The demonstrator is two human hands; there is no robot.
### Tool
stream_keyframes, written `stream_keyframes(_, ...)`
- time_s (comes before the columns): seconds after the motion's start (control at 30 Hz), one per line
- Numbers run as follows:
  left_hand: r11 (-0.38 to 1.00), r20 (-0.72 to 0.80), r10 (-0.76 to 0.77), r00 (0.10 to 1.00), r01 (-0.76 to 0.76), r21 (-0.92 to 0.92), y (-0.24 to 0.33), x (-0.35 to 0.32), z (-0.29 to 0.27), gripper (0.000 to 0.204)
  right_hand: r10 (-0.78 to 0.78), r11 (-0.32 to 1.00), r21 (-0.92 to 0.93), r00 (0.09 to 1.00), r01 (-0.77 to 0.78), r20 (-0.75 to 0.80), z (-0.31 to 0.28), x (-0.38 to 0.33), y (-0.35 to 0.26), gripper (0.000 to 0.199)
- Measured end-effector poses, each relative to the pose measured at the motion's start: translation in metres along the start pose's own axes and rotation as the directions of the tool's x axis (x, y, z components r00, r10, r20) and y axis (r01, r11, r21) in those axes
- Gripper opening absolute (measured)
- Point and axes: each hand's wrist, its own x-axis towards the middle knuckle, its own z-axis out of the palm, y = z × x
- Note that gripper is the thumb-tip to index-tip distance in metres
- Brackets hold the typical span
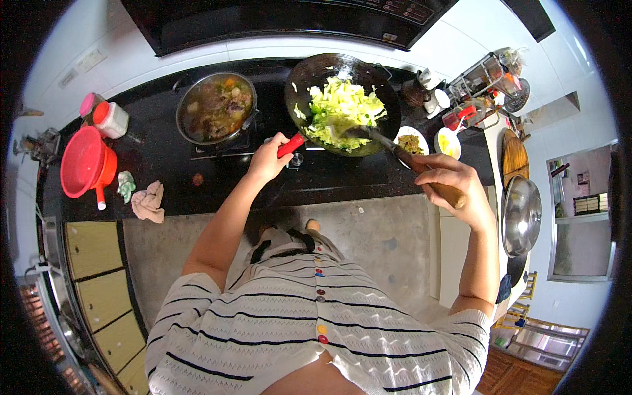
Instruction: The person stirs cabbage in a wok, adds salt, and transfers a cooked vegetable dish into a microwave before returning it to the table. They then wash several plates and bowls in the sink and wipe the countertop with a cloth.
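Observation:
My left hand (pixel 266 160) is closed round the red handle (pixel 290 145) of a dark wok (pixel 304 74) on the stove. Chopped pale-green cabbage (pixel 347 104) is heaped inside the wok. In my right hand (pixel 455 184) is a spatula (pixel 403 154) with a wooden handle, its metal end down among the leaves at the near right of the wok. A pot of brownish stew (pixel 217 107) stands on the stove to the left. Just right of the wok are a white plate of chopped greenish food (pixel 411 142) and a white bowl with yellow contents (pixel 449 143).
On the left counter are a red plastic basin (pixel 84 161), a red-lidded jar (pixel 112 120), a green-white cloth (pixel 126 186) and a beige cloth (pixel 149 202). At right, a domed lid (pixel 521 216) and a wooden board (pixel 515 156) stand beyond a condiment rack (pixel 484 79). The range hood (pixel 276 26) overhangs the back.

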Motion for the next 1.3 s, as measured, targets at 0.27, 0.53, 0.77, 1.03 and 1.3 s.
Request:
stream_keyframes(0.27, 1.000, 0.021, 0.013, 1.000, -0.012, -0.012, 0.001, 0.004, 0.004, 0.037, 0.043, 0.999, 0.032, 0.993, -0.040, -0.110, 0.084, 0.003, 0.073, 0.023)
stream_keyframes(0.53, 0.988, -0.092, 0.133, 0.987, -0.125, 0.085, 0.007, -0.003, -0.004, 0.038, 0.410, 0.909, 0.162, 0.757, -0.384, -0.509, 0.033, 0.050, 0.073, 0.018)
stream_keyframes(0.77, 0.997, 0.016, -0.038, 0.999, 0.037, 0.061, 0.019, -0.002, -0.008, 0.038, 0.325, 0.802, -0.067, 0.528, -0.593, -0.785, -0.007, 0.066, 0.123, 0.026)
stream_keyframes(1.03, 0.997, 0.031, 0.067, 0.997, -0.068, 0.045, 0.014, 0.006, 0.004, 0.038, 0.648, 0.759, 0.568, 0.280, -0.320, -0.708, 0.082, 0.029, 0.280, 0.038)
stream_keyframes(1.3, 0.999, -0.001, -0.027, 1.000, 0.027, 0.043, 0.024, -0.003, -0.012, 0.050, 0.257, 0.953, 0.296, 0.710, -0.072, -0.656, 0.149, 0.029, 0.134, 0.021)
